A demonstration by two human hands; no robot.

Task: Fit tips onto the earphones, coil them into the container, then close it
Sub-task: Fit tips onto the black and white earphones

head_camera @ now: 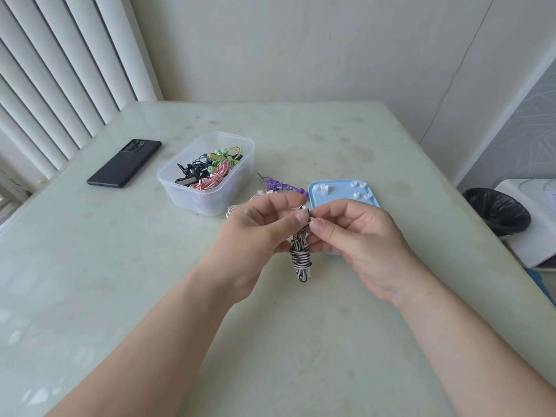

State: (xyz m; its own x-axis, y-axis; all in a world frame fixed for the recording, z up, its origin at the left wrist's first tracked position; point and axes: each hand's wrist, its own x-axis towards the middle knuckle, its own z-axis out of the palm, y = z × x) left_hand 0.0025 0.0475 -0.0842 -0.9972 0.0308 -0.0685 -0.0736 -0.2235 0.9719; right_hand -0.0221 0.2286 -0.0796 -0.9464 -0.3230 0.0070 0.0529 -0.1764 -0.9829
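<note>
Container [207,173], far left, part filled, not yet closed. Striped earphones [301,257] pinched by left grip [264,224] and right grip [355,236]; tip fitting judged underway. Purple earphones [272,185], tips [356,194] on lid [337,191] yet to be handled.

A pale green table [331,130] meets cream walls [301,46], with white blinds [60,70] left.

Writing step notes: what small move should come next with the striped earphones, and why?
Probably press the small white tip fully home: left hand and right hand both pinch the striped earphones at that top end, and the cable is already bundled.
</note>
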